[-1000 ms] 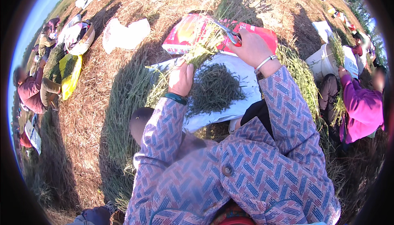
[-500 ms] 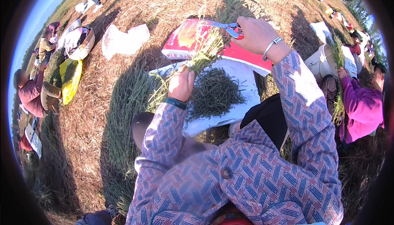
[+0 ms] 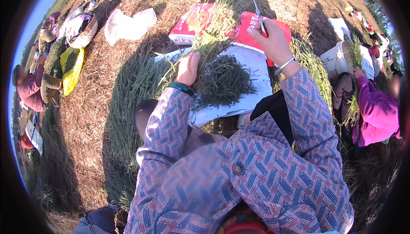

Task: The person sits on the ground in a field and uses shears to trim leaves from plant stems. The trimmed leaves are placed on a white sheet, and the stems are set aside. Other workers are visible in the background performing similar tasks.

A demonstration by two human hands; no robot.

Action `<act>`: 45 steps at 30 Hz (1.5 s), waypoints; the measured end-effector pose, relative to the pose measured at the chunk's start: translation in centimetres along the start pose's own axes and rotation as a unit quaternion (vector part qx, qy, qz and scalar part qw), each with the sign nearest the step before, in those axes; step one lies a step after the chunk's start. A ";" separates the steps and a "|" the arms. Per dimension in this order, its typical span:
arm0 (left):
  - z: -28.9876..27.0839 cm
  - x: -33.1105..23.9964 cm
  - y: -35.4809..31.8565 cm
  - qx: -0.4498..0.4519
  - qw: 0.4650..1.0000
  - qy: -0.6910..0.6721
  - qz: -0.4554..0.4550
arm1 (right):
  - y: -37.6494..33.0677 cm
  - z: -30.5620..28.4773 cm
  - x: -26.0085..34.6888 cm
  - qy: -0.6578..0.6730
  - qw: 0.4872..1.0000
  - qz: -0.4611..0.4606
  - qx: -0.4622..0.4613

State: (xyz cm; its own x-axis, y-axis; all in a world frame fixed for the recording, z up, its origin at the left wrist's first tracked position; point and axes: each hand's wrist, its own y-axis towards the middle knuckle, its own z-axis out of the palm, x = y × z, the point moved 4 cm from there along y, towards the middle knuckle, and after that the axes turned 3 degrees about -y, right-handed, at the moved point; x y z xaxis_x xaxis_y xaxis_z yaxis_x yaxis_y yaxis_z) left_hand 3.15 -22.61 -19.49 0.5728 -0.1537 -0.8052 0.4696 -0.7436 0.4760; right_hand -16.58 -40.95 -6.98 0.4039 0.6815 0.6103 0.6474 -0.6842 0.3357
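Note:
My left hand (image 3: 188, 68) is closed round the lower part of a bunch of green leafy stalks (image 3: 217, 27), whose tops lean away to the upper right. To the right, my right hand (image 3: 273, 42) grips a pair of scissors (image 3: 256, 7) by the red handles. The blades point up and away, apart from the stalks. Below the bunch, a dark green heap of cut plant pieces (image 3: 224, 80) lies on a white sheet (image 3: 259, 74). Behind that heap is a red and white printed sack (image 3: 279, 28), partly covered by the stalks and my right hand.
Long green stalks (image 3: 128, 101) lie piled on my left. Nearby on the right are a white bucket (image 3: 344, 57) and a person in purple (image 3: 376, 110) holding stalks. Far left, a seated person (image 3: 32, 91) is beside a yellow bag (image 3: 76, 74). Crumpled pale plastic (image 3: 128, 24) lies on dry grass.
My right hand has moved down and to the right, away from the stalks. The scissors have swung from pointing left across the bunch to pointing up. My left hand keeps its hold.

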 end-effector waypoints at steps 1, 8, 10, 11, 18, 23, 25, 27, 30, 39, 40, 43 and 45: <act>0.2 -0.1 0.0 -0.002 1.000 0.026 0.005 | -1.1 2.1 -0.6 0.064 0.997 0.032 0.015; 1.9 -3.0 -0.1 0.039 0.994 0.103 0.020 | -2.6 13.4 -1.8 0.334 0.935 0.111 -0.040; 2.0 -4.1 -0.2 0.032 0.991 0.122 0.044 | -1.9 13.9 -2.5 0.340 0.924 0.165 -0.064; 2.2 -4.5 -0.1 0.036 0.992 0.113 0.052 | -1.6 14.0 -2.9 0.349 0.913 0.205 -0.048; 3.2 -5.6 -0.6 0.005 0.980 0.191 0.061 | -3.7 14.0 -0.5 0.573 0.812 0.109 -0.038; 5.5 -8.2 -2.6 0.063 0.966 0.234 0.087 | -3.2 14.6 -1.3 0.530 0.817 0.203 -0.104; 5.4 -9.8 -3.8 0.075 0.959 0.257 0.095 | -2.8 14.2 -1.9 0.594 0.770 0.215 -0.086; 3.9 -12.1 -5.8 0.084 0.962 0.217 0.147 | -2.4 13.3 -2.1 0.625 0.753 0.193 -0.066; -1.8 -13.1 -7.9 0.121 0.971 0.192 0.072 | -2.4 11.6 -2.1 0.646 0.742 0.176 -0.036; -11.6 -6.5 -5.0 -0.105 0.948 -0.219 -0.204 | -3.5 10.8 1.0 0.644 0.757 0.110 0.032; -8.6 -6.0 -4.6 -0.058 0.936 -0.264 -0.226 | -3.8 11.2 1.8 0.647 0.754 0.105 0.041; -0.8 -5.9 -3.5 0.054 0.869 -0.409 -0.273 | -4.6 12.2 4.0 0.645 0.753 0.098 0.084; 1.5 -6.3 -2.7 0.106 0.883 -0.367 -0.274 | -4.7 12.2 4.3 0.602 0.785 0.098 0.112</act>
State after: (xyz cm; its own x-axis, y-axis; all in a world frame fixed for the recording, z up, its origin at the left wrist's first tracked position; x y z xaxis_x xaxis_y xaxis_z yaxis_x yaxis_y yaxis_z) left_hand -2.72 -20.61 -16.22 -0.3262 -0.0560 -0.9436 0.3606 -0.9301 -0.0695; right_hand -9.98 -31.63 -14.65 -0.3056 -0.2614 0.9156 0.8011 -0.5902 0.0989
